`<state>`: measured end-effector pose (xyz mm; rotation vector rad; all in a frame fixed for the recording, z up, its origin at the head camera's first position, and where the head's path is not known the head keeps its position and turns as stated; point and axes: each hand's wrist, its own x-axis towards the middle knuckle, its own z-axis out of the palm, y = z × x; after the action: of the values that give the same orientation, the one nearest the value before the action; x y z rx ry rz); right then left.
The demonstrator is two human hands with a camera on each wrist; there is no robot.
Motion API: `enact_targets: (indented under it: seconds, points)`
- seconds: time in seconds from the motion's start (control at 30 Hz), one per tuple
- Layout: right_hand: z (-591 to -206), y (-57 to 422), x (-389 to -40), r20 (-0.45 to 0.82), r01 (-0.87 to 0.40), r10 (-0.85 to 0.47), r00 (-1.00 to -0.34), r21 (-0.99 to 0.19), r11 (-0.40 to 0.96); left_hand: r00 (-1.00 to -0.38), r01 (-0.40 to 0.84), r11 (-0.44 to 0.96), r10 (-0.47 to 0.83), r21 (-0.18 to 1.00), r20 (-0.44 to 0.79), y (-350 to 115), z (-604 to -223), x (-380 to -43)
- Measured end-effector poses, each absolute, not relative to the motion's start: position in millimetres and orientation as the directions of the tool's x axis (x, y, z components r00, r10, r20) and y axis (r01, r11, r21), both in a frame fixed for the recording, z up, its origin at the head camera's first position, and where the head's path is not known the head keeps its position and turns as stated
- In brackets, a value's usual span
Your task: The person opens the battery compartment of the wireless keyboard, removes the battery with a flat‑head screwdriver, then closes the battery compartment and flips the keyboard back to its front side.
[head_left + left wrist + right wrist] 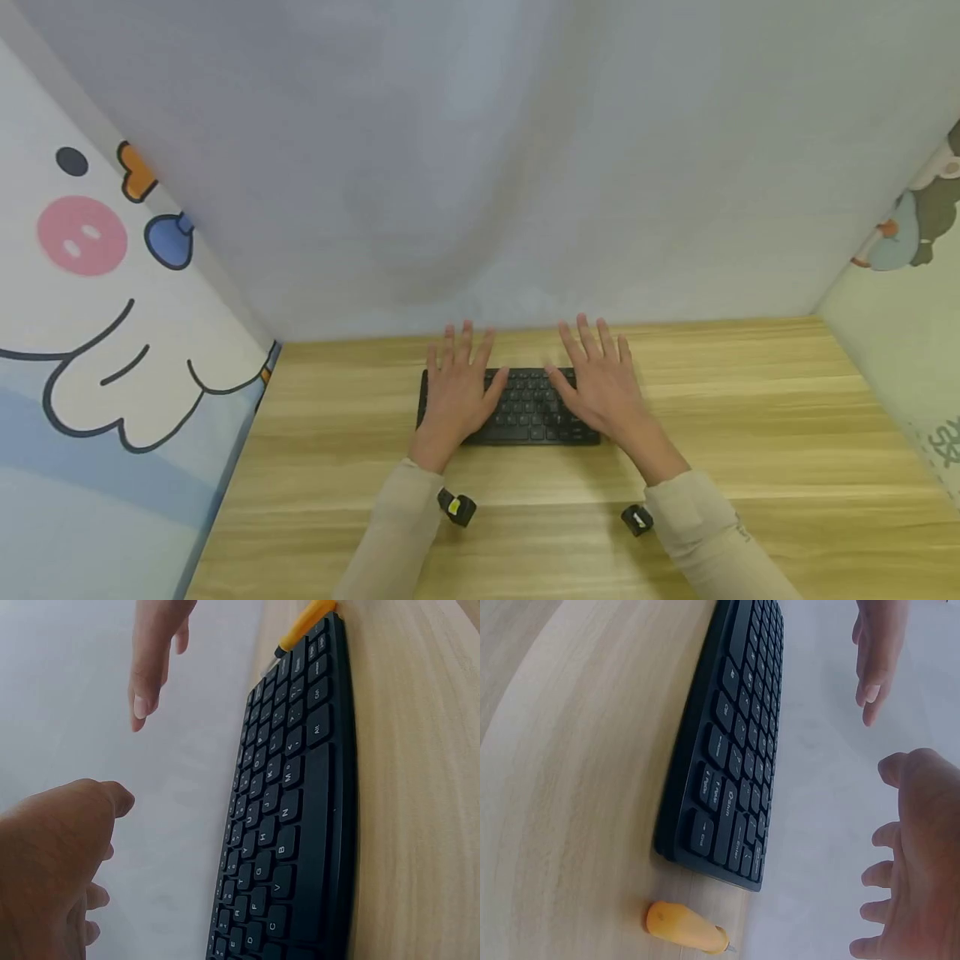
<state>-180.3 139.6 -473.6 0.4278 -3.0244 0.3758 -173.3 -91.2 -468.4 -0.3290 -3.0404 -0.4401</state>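
Note:
A black keyboard (pixel 525 408) lies on the wooden table, its letter keys readable in the left wrist view. Over its left end my left hand (pixel 456 396) is held palm down with fingers spread. My right hand (pixel 603 379) spreads its fingers the same way over the right end. Both wrist views show a gap between the hands and the keys; neither hand holds anything. Beside the keyboard's right end lies a yellow-orange handle with a thin metal tip, like a small screwdriver (pixel 682 926). In the head view the right hand and forearm hide it.
A plain pale wall (pixel 525 183) rises right behind the table's back edge. Cartoon-printed panels (pixel 112 350) stand at the left and right sides. Small black wrist devices (pixel 457 507) show beside both sleeves. Bare wood (pixel 750 417) extends to the right of the keyboard.

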Motion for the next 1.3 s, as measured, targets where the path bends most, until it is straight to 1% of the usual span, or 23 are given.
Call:
enact_targets:
  seconds: [0.23,0.37,0.63,0.83,1.0,1.1,1.3]
  points:
    - [-472,139,-176,0.095,-0.277,-0.261,-0.961,-0.253,0.927,-0.973,0.228,0.934,0.208,0.276,0.099,-94,-468,-171]
    - [-471,141,-170,0.098,-0.274,-0.257,-0.961,-0.267,0.924,-0.971,0.239,0.933,0.225,0.27,0.084,-92,-469,-169]
    - [-473,151,-155,0.133,-0.264,-0.237,-0.962,-0.26,0.929,-0.95,0.309,0.92,0.313,0.241,0.026,-73,-473,-170]
    - [-480,162,-146,0.121,-0.219,-0.194,-0.973,-0.252,0.943,-0.924,0.378,0.901,0.38,0.212,0.033,-56,-480,-168]
    - [-487,172,-139,0.122,-0.201,-0.173,-0.977,-0.292,0.935,-0.909,0.415,0.889,0.414,0.192,0.046,-42,-486,-169]
    - [-492,178,-136,0.125,-0.189,-0.155,-0.98,-0.327,0.926,-0.899,0.434,0.884,0.437,0.176,0.022,-33,-488,-169]
    - [-501,188,-134,0.123,-0.168,-0.132,-0.984,-0.365,0.916,-0.891,0.443,0.877,0.454,0.188,-0.02,-20,-497,-170]
